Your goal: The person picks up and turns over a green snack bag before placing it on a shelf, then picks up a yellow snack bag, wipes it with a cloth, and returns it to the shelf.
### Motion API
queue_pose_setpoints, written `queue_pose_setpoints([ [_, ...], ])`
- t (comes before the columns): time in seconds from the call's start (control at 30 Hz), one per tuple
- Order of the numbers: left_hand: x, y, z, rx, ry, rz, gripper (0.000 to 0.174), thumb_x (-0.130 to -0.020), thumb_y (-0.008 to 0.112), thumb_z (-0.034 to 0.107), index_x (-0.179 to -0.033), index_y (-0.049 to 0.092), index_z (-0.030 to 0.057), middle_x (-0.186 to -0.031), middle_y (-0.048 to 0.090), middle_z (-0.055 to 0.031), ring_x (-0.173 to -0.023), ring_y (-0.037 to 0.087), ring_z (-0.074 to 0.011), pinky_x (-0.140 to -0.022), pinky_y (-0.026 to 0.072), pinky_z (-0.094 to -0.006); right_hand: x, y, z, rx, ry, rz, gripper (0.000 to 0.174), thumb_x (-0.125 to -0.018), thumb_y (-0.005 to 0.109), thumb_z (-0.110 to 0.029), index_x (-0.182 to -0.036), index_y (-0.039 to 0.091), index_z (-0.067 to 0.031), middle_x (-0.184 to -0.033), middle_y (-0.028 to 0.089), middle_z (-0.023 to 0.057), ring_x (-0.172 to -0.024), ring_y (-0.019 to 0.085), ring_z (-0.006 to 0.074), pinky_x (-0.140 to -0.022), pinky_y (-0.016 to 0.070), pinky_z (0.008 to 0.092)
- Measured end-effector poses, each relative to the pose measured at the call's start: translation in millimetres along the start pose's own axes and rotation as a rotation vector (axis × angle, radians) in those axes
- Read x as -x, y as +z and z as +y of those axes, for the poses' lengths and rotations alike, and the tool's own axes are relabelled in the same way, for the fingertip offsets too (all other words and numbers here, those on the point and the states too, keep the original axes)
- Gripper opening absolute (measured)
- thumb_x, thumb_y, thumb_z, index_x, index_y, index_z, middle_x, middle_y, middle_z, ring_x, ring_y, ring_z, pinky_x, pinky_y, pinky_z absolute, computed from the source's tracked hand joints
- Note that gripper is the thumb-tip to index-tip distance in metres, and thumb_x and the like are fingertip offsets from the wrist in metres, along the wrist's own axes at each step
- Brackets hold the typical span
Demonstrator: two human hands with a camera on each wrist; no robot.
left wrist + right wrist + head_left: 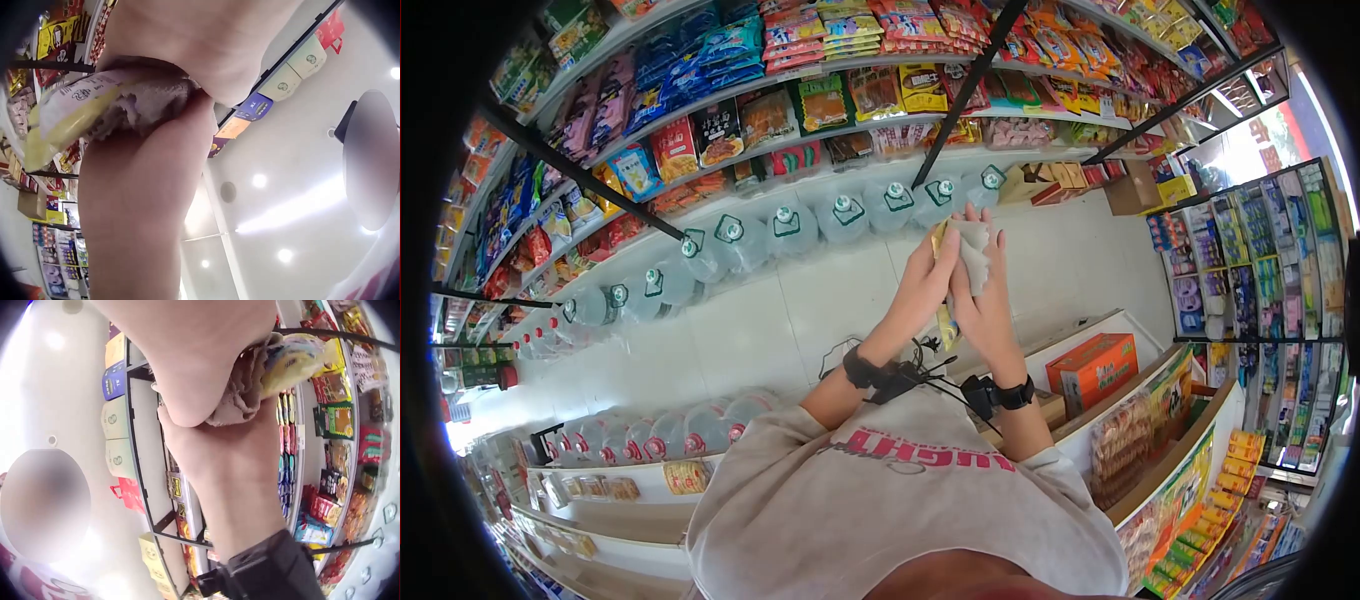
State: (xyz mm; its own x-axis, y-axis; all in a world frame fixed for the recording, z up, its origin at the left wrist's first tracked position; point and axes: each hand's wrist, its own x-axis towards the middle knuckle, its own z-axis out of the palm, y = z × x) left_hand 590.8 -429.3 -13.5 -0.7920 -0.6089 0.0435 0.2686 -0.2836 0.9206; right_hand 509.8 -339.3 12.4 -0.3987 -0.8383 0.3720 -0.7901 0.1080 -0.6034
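Note:
Both hands meet in front of the chest, with a grey cloth (pixel 972 250) and a yellow printed packet (pixel 947 328) between them. My left hand (pixel 922 285) grips the packet, its thumb lying along the cloth's side. The right hand (pixel 988 305) holds the cloth against the packet, thumb over it and fingertips reaching past its edge. In the left wrist view, the packet (pixel 78 103) sticks out from between the palms beside the crumpled cloth (pixel 140 106). The right wrist view shows the packet's yellow end (pixel 300 369) beyond the cloth's ruffled edge (pixel 242 390).
Shelves of bagged snacks (pixel 825 103) run along the far side, with a row of large clear water bottles (pixel 790 235) on the floor below. An orange box (pixel 1092 372) stands at the right. More bottles (pixel 650 435) line the left, and a goods rack (pixel 1250 250) stands far right.

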Motion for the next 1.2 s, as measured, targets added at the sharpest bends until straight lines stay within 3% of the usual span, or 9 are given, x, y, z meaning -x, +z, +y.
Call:
queue_pose_setpoints([
  [0.1,1,-4,3,0.032,-0.156,-0.012,0.055,-0.110,0.038,0.040,-0.142,0.047,-0.0032,-0.134,0.058,-0.0148,-0.118,0.055,-0.0158,-0.101,0.0438,-0.0307,-5,4,8,0.092,0.039,0.101,0.041,-0.101,0.047,-0.016,-0.136,0.051,0.0043,-0.150,0.045,0.0211,-0.145,0.036,0.0347,-0.120,0.0190,0.0485],
  [0.3,9,-3,7,0.239,-0.129,-0.025,0.060,-0.110,0.030,0.045,-0.148,0.041,-0.0002,-0.137,0.057,-0.0129,-0.121,0.056,-0.0165,-0.103,0.0441,-0.0300,0,-15,42,-0.751,0.824,0.107,0.042,-0.105,0.053,-0.031,-0.134,0.055,-0.0010,-0.127,0.063,0.0105,-0.114,0.061,0.0169,-0.098,0.0462,0.0317],
  [0.4,5,-7,11,0.179,-0.038,-0.018,0.060,-0.110,0.028,0.045,-0.151,0.035,0.0012,-0.139,0.056,-0.0133,-0.124,0.056,-0.0175,-0.104,0.0447,-0.0302,15,-1,47,-1.367,0.730,0.223,0.041,-0.102,0.060,-0.029,-0.133,0.056,-0.0023,-0.121,0.065,0.0067,-0.107,0.062,0.0127,-0.092,0.0483,0.0297],
  [0.5,-3,-14,8,0.150,-0.005,0.004,0.057,-0.110,0.030,0.042,-0.148,0.040,0.0008,-0.134,0.059,-0.0122,-0.120,0.058,-0.0161,-0.100,0.0464,-0.0288,19,5,36,-0.950,0.674,0.245,0.040,-0.099,0.067,-0.025,-0.130,0.057,-0.0010,-0.119,0.064,0.0068,-0.105,0.061,0.0109,-0.090,0.0488,0.0279],
  [0.83,1,-16,-5,0.080,-0.017,0.069,0.030,-0.104,0.057,0.023,-0.114,0.063,-0.0044,-0.097,0.067,-0.0020,-0.088,0.057,-0.0055,-0.077,0.0475,-0.0235,11,-18,19,-0.785,0.593,0.378,0.032,-0.092,0.074,-0.019,-0.117,0.065,0.0001,-0.107,0.069,0.0064,-0.095,0.064,0.0109,-0.082,0.0515,0.0270],
  [0.93,-4,-27,-6,0.008,-0.092,0.049,0.039,-0.102,0.059,0.024,-0.127,0.055,-0.0062,-0.114,0.064,-0.0106,-0.100,0.060,-0.0138,-0.087,0.0483,-0.0285,18,-21,14,-0.647,0.625,0.208,0.034,-0.093,0.073,-0.019,-0.119,0.065,0.0024,-0.109,0.070,0.0087,-0.097,0.065,0.0105,-0.082,0.0519,0.0265],
  [1.03,-2,-14,-7,-0.531,0.347,0.211,0.059,-0.099,0.064,0.019,-0.148,0.037,-0.0014,-0.141,0.050,-0.0174,-0.128,0.051,-0.0228,-0.108,0.0410,-0.0367,12,-16,27,-0.640,0.595,0.231,0.037,-0.094,0.071,-0.018,-0.123,0.063,0.0044,-0.114,0.069,0.0107,-0.100,0.065,0.0113,-0.085,0.0519,0.0271],
  [1.1,4,-10,1,-0.499,0.340,0.062,0.068,-0.098,0.065,0.018,-0.152,0.027,-0.0017,-0.150,0.038,-0.0204,-0.139,0.039,-0.0272,-0.114,0.0339,-0.0405,1,-16,17,-0.732,0.559,0.346,0.036,-0.096,0.067,-0.015,-0.126,0.062,0.0047,-0.121,0.068,0.0120,-0.105,0.064,0.0133,-0.090,0.0514,0.0295],
  [1.2,9,-2,-14,-0.385,0.276,0.009,0.072,-0.103,0.056,0.026,-0.156,0.018,-0.0043,-0.159,0.029,-0.0190,-0.148,0.027,-0.0271,-0.118,0.0276,-0.0386,1,-1,11,-0.463,0.095,0.076,0.036,-0.098,0.056,-0.007,-0.132,0.058,0.0042,-0.140,0.058,0.0166,-0.125,0.057,0.0234,-0.104,0.0443,0.0367],
])
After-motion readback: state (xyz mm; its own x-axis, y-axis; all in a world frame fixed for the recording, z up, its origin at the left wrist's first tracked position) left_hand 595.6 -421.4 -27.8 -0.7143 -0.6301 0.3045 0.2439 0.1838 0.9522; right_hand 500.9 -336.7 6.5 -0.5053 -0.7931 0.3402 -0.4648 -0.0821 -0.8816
